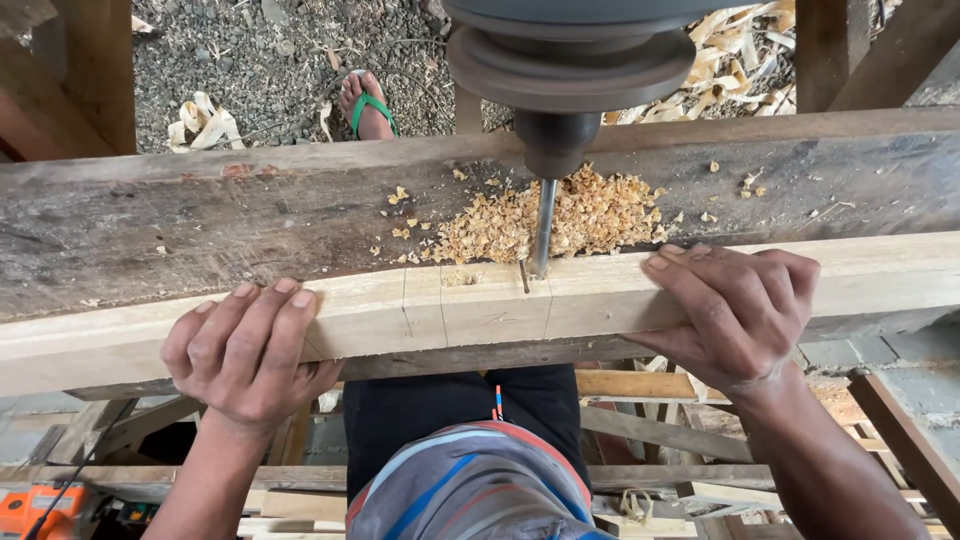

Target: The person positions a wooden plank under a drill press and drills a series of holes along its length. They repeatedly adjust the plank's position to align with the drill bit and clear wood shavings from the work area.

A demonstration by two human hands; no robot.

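Head view: pale timber beam (480,315) lying crosswise on a weathered grey worktop (200,215), under the drill bit (543,225) of a drill press (572,60), bit tip at the beam's upper edge beside pencilled layout lines. Left hand (245,350) wrapped over the beam's near edge, fingers curled on top, clamped on the wood; right hand (735,310) likewise gripping the beam on the far side of the bit, hands well apart. Heap of wood shavings (560,220) piled behind the bit on the worktop. Beam judged heavy, stiff and rough-sawn, not slippery; best held as now, from the near edge, either side of the bit. Sandalled foot (365,105) of another person on gravel beyond the worktop. Orange power tool (40,508) low at left, perhaps a drill, too cropped to tell. No containers in sight.
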